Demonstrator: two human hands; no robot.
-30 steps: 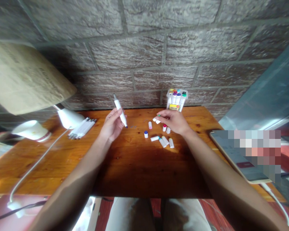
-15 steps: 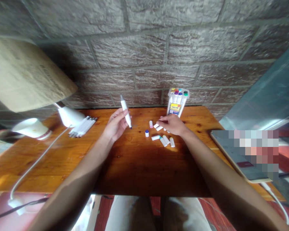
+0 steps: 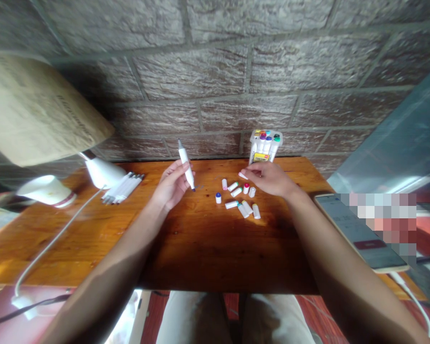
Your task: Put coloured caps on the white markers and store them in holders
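Note:
My left hand (image 3: 172, 184) is closed round a white marker (image 3: 186, 167), held tilted with a grey tip upward and a dark blue tip downward; neither end wears a cap. Over the table's far middle, my right hand (image 3: 267, 177) pinches a white marker cap (image 3: 242, 175) with a pinkish tint at its fingertips. Several loose caps lie between and below the hands, among them a blue-topped cap (image 3: 218, 198), a red-topped cap (image 3: 246, 188) and a pink-rimmed cap (image 3: 224, 184). Just behind my right hand stands a clear case of markers (image 3: 266, 143), its lower part hidden.
On the left lie several capless markers (image 3: 122, 188) beside a lamp base (image 3: 102, 174) with a large paper shade (image 3: 46, 114). A white paper cup (image 3: 47, 191) and a cable (image 3: 57, 239) are further left. A tablet (image 3: 358, 234) sits at the right edge, against the table (image 3: 215, 258).
My right hand has moved slightly right and back from the middle caps, uncovering the red-topped cap and others. A cap now shows at its fingertips. My left hand stays nearly still with the marker.

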